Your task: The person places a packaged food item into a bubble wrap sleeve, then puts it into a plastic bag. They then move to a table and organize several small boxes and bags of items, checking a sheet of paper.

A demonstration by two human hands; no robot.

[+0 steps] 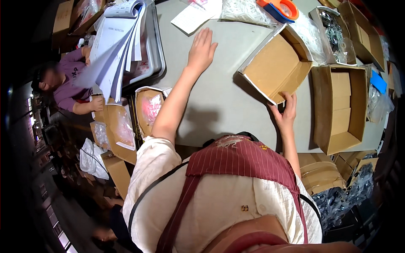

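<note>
Grey table point(228, 116) bears deep box point(322, 110); right grip point(287, 114) seemingly pinches carton point(276, 63), left hand point(201, 52) flat.

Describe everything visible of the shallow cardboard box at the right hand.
The shallow box looks like cardboard: rectangular, open-topped, brown inside, with white edges. It is askew over the grey table, a shadow along its lower left side; whether it is partly lifted is unclear. The right hand has its fingers at the near corner. A larger brown box stands to its right.
</note>
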